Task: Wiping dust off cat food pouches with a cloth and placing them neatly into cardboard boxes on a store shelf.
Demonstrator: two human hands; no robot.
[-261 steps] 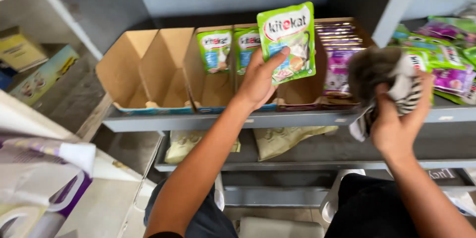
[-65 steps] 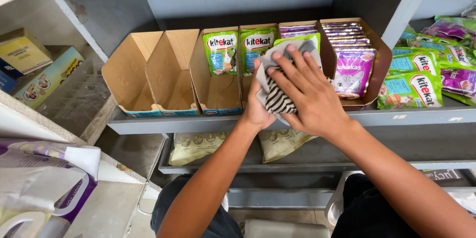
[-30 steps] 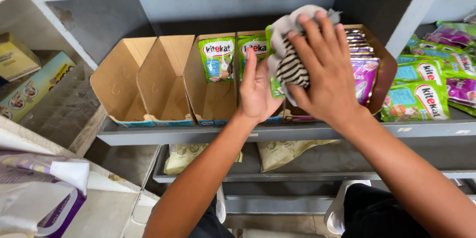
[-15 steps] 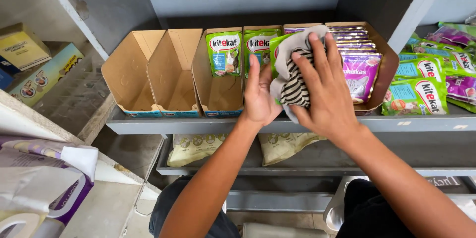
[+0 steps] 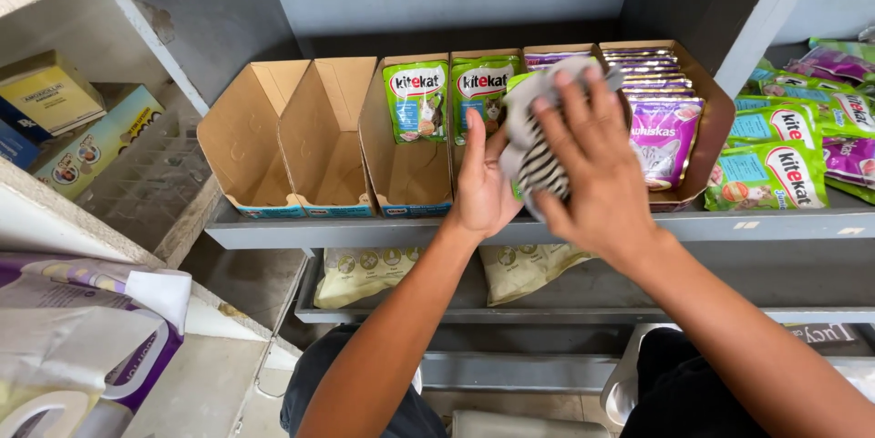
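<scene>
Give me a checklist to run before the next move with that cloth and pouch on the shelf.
1. Left hand steadies the green pouch from its left side: ok.
2. Right hand presses the striped cloth flat against the pouch front: ok.
3. Pouch surface under the cloth clean: cannot tell, cloth and hand cover it.
4. Room in the cardboard tray beside it: ok, only pouches at its back, front floor bare.
5. Purple pouches in the right tray standing in a neat row: ok.
6. Loose green pouches at far right lie clear of both hands: ok.
</scene>
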